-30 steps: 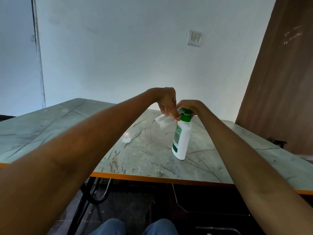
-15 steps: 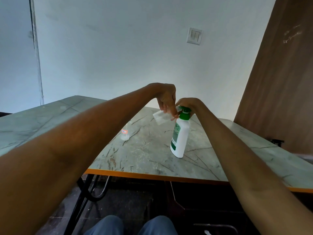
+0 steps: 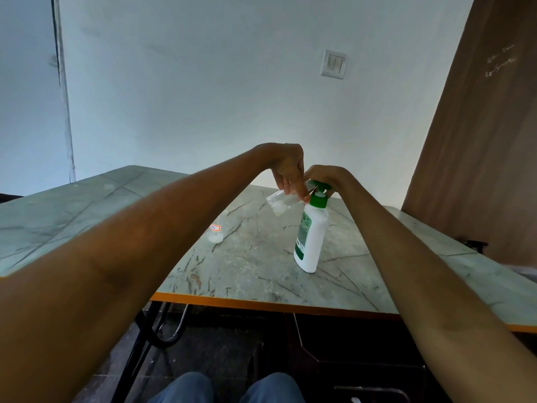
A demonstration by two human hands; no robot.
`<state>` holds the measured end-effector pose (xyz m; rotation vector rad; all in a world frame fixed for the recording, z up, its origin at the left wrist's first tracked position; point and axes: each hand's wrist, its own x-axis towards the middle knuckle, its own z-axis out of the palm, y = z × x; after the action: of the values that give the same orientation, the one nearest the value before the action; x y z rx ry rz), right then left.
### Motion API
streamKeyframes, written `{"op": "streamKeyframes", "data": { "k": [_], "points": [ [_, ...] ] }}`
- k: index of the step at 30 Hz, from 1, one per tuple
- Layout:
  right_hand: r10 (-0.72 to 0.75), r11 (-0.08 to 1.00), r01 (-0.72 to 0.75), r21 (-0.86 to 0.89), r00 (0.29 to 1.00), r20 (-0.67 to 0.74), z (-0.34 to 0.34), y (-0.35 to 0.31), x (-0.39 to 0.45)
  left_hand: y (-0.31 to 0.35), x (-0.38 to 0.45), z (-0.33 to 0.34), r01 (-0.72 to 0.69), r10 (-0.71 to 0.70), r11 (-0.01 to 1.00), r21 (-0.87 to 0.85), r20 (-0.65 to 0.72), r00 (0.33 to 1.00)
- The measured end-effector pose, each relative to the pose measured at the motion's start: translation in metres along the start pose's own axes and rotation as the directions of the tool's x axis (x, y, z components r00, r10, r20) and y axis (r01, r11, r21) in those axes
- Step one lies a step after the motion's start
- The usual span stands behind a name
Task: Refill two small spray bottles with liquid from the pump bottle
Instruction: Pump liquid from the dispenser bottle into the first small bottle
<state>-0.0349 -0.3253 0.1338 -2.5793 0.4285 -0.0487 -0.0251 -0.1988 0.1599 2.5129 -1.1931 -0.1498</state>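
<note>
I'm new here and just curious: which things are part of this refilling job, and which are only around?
In use: pump bottle, small clear bottle in left hand, right hand on pump, second small bottle.
Just there: table, wall switch.

The tabletop (image 3: 261, 257) has a smooth, faintly sheened pale-green face printed like veined marble, scuffed in spots, with a matt orange edge band (image 3: 261, 304). The pump bottle (image 3: 312, 242) looks like opaque white plastic, smooth and softly glossy, with a green printed label; its pump (image 3: 319, 196) is glossy green plastic. The small bottle (image 3: 280, 202) in the left hand (image 3: 287, 170) is clear plastic, see-through and shiny. A second clear bottle (image 3: 215, 235) on the tabletop carries a paper-like sticker. The wall (image 3: 232, 97) is matt painted plaster, the switch plate (image 3: 333, 64) smooth white plastic. The door (image 3: 479, 141) looks like matt brown wood-grain laminate. The trouser knees (image 3: 226, 388) are blue denim-like cloth.
</note>
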Motion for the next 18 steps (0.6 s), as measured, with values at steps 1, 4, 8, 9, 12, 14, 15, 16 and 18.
{"op": "streamKeyframes", "data": {
  "k": [1, 4, 8, 9, 12, 14, 15, 16, 18],
  "points": [
    [0.009, 1.000, -0.008, -0.010, 1.000, 0.010, 0.0018, 0.0001, 0.0000, -0.0010, 0.0005, 0.0005, 0.001, -0.001, 1.000, 0.004, 0.002, 1.000],
    [0.043, 0.999, -0.041, -0.025, 0.997, 0.057, 0.0065, 0.0023, -0.0012, -0.0029, 0.0018, 0.0039, 0.006, -0.006, 1.000, 0.010, 0.009, 1.000],
    [0.012, 0.999, -0.011, -0.032, 0.999, 0.033, 0.0039, 0.0025, -0.0016, -0.0028, 0.0008, 0.0045, 0.001, -0.001, 1.000, 0.003, 0.001, 1.000],
    [0.005, 0.999, -0.004, -0.032, 0.999, 0.034, 0.0024, 0.0012, -0.0026, -0.0022, 0.0004, 0.0037, -0.002, 0.002, 1.000, 0.008, -0.006, 1.000],
    [-0.006, 1.000, 0.007, -0.014, 0.999, 0.032, -0.0016, -0.0014, -0.0017, -0.0007, 0.0011, 0.0003, -0.006, 0.007, 0.999, 0.041, -0.023, 1.000],
    [-0.002, 1.000, 0.003, -0.027, 1.000, 0.022, -0.0025, -0.0026, -0.0023, 0.0001, 0.0008, -0.0008, -0.004, 0.005, 0.999, 0.044, -0.016, 1.000],
    [0.002, 1.000, -0.001, -0.023, 1.000, 0.017, -0.0026, -0.0024, -0.0012, 0.0003, 0.0004, -0.0004, -0.004, 0.004, 0.999, 0.034, -0.013, 1.000],
    [-0.001, 1.000, 0.002, -0.016, 1.000, 0.013, -0.0026, -0.0019, -0.0004, -0.0004, 0.0001, 0.0006, -0.003, 0.003, 1.000, 0.016, -0.012, 1.000],
    [-0.006, 1.000, 0.007, -0.017, 1.000, 0.022, -0.0012, -0.0012, 0.0018, -0.0023, -0.0013, 0.0036, -0.001, 0.001, 1.000, -0.020, -0.017, 1.000]
  ]
}}
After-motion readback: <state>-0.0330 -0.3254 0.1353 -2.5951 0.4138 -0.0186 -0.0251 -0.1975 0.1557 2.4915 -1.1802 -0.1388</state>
